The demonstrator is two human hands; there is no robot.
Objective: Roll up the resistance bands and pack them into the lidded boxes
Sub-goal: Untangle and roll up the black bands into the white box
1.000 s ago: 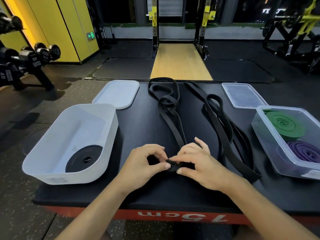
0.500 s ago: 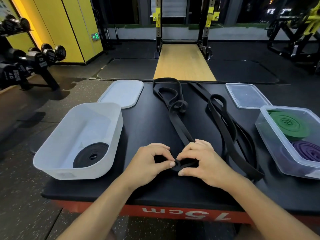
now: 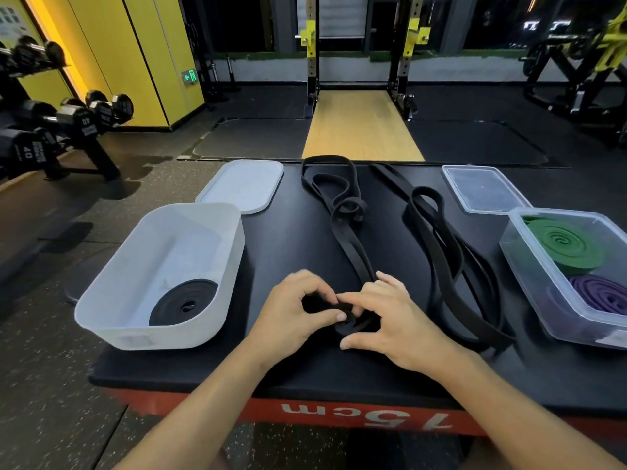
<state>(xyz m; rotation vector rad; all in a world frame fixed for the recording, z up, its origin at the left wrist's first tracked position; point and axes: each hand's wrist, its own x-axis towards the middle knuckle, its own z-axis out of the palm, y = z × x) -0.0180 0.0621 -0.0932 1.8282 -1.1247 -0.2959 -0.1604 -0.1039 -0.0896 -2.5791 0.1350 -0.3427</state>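
Black rubber resistance band [image 3: 353, 252] mid-frame on black bench [image 3: 278, 266]; left hand [image 3: 295, 310], right hand [image 3: 390, 317] grip pinched on its small coil [image 3: 349, 323]; risk: slack pinch could let coil spring open; twisted tail may roll crooked.

We are in a gym. To our left a rack of dumbbells [image 3: 68, 123], one stamped 40, stands on speckled rubber flooring [image 3: 40, 385]. Ahead, a power rack [image 3: 310, 62] with yellow fittings straddles a wooden lifting platform [image 3: 361, 127] flanked by black mats [image 3: 258, 137]. A yellow-and-black weight machine [image 3: 583, 62] sits far right. Black resistance bands [image 3: 353, 252] lie on a padded plyo box [image 3: 291, 239] marked 75cm.
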